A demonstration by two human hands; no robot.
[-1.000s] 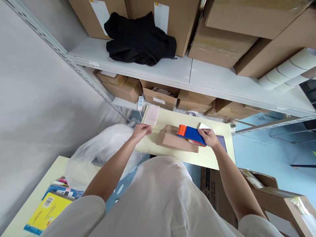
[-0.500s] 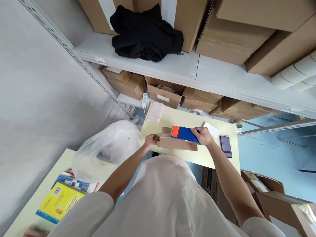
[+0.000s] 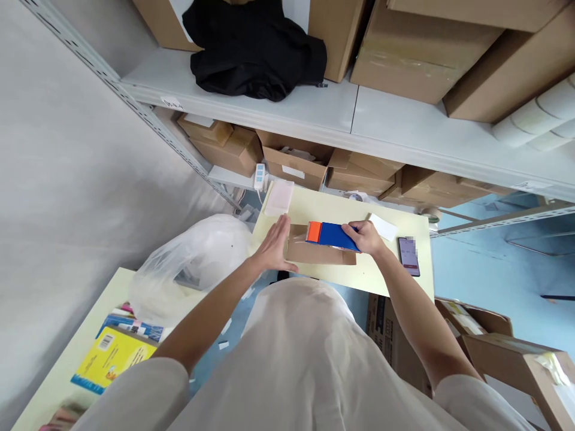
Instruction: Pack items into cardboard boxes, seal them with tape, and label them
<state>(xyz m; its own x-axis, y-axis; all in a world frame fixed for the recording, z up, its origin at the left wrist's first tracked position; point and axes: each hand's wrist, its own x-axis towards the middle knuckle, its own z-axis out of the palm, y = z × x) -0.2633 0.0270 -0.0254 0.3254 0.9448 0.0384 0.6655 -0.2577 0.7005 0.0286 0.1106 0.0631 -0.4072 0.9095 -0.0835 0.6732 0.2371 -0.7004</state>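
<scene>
While the right hand [image 3: 365, 236] grips a flat-sided dispenser [image 3: 335, 235], the left [image 3: 272, 247] splays beside cardboard [image 3: 320, 254].

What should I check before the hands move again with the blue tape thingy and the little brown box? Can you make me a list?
1. Right hand holding the tape dispenser: ok, gripped at its right end.
2. Tape dispenser over the brown box: ok.
3. Left hand at the box's left end: ok, fingers spread.
4. Phone out of the way: ok, it lies apart, right of the box.
5. Tape stuck to the box: cannot tell, too small to see.
</scene>
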